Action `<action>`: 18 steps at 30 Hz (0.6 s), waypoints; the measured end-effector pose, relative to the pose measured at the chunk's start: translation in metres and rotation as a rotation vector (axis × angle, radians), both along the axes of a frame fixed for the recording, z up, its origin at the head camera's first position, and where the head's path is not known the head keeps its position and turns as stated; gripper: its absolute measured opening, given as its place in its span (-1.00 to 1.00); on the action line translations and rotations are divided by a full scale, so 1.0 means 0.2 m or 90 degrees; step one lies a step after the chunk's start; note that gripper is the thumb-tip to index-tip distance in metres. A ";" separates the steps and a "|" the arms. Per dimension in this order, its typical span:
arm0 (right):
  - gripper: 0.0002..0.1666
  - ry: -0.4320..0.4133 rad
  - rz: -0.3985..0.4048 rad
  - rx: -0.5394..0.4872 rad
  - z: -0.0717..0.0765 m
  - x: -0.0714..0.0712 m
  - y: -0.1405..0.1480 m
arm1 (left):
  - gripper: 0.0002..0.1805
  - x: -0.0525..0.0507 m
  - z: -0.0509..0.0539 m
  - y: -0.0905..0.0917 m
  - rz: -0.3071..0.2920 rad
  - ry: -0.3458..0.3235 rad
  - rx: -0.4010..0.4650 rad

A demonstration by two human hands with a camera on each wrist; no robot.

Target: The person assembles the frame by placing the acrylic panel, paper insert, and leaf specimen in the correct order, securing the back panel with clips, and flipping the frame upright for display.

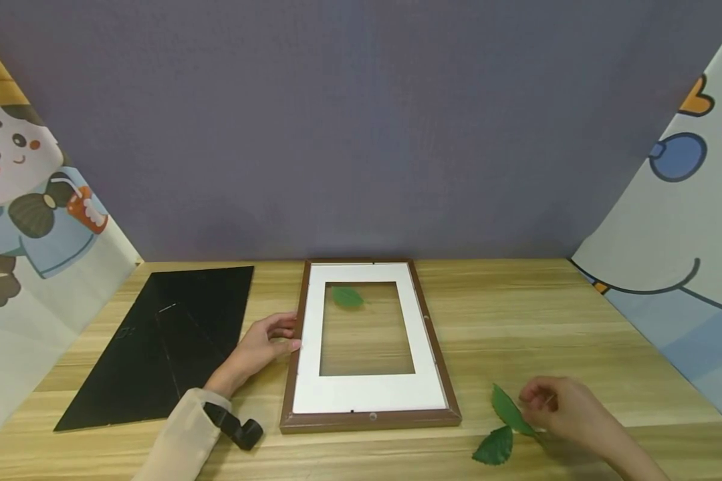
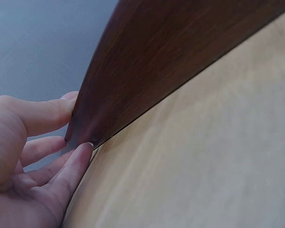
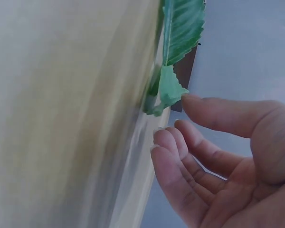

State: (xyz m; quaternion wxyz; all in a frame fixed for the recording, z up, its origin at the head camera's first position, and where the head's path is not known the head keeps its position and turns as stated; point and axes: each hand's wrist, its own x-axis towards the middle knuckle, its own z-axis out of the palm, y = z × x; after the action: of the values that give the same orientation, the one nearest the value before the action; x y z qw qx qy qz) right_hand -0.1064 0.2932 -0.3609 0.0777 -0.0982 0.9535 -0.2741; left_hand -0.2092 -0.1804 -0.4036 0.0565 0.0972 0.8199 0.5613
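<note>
A brown picture frame (image 1: 370, 419) with a white mat (image 1: 361, 394) lies in the middle of the table. Through the mat's opening, near its upper left, shows a green leaf (image 1: 347, 297). My left hand (image 1: 259, 347) holds the frame's left side; in the left wrist view the thumb is at the upper edge of the brown side (image 2: 133, 71), fingertips low against it. Near the front right, my right hand (image 1: 565, 407) hovers beside a long green leaf (image 1: 508, 409), fingers loosely curled and apart from the thumb. A darker, toothed leaf (image 1: 495, 446) lies just nearer me.
A black backing board (image 1: 162, 341) with a stand flap lies at the left of the table (image 1: 517, 321). A grey-purple wall (image 1: 361, 133) rises behind the table, and panels with cartoon pictures flank both sides. My left wrist wears a black strap with a small camera (image 1: 247, 433).
</note>
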 end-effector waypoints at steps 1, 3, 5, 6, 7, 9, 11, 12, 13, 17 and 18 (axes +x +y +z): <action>-0.82 -0.007 -0.006 0.000 0.00 0.01 0.00 | -0.34 0.00 0.00 0.00 -0.002 0.002 -0.001; -0.81 -0.019 -0.017 0.001 -0.01 0.02 0.00 | -0.34 0.00 0.00 0.00 -0.001 0.001 0.000; -0.80 -0.025 -0.021 0.000 -0.02 0.03 0.01 | -0.34 0.00 0.00 -0.01 -0.004 0.004 -0.002; -0.80 -0.024 -0.021 0.001 -0.03 0.04 0.01 | -0.34 0.00 0.00 -0.01 -0.004 0.005 -0.004; -0.80 -0.024 -0.020 0.002 -0.03 0.04 0.01 | -0.34 0.00 0.00 -0.01 -0.004 0.006 -0.004; -0.80 -0.027 -0.019 0.002 -0.04 0.05 0.01 | -0.34 0.00 0.00 -0.01 -0.003 0.006 -0.005; -0.79 -0.030 -0.016 0.002 -0.05 0.05 0.02 | -0.34 0.00 -0.01 -0.01 -0.001 0.005 -0.004; -0.78 -0.030 -0.015 0.002 -0.05 0.06 0.02 | -0.35 0.00 -0.01 -0.01 0.000 0.004 -0.004; -0.78 -0.032 -0.014 0.002 -0.05 0.06 0.02 | -0.35 0.00 0.00 0.00 0.001 0.004 -0.004; -0.76 -0.049 -0.012 -0.007 -0.05 0.07 0.04 | -0.35 0.00 0.00 0.00 0.000 0.008 -0.003; -0.76 -0.056 -0.012 -0.012 -0.05 0.07 0.04 | -0.36 0.01 0.00 0.00 -0.002 0.011 -0.002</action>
State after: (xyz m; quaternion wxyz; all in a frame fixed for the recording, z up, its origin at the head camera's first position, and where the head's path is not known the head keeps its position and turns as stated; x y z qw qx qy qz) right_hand -0.0929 0.3007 -0.3718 0.1162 -0.0778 0.9474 -0.2878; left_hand -0.2080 -0.1804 -0.4029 0.0506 0.1030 0.8212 0.5590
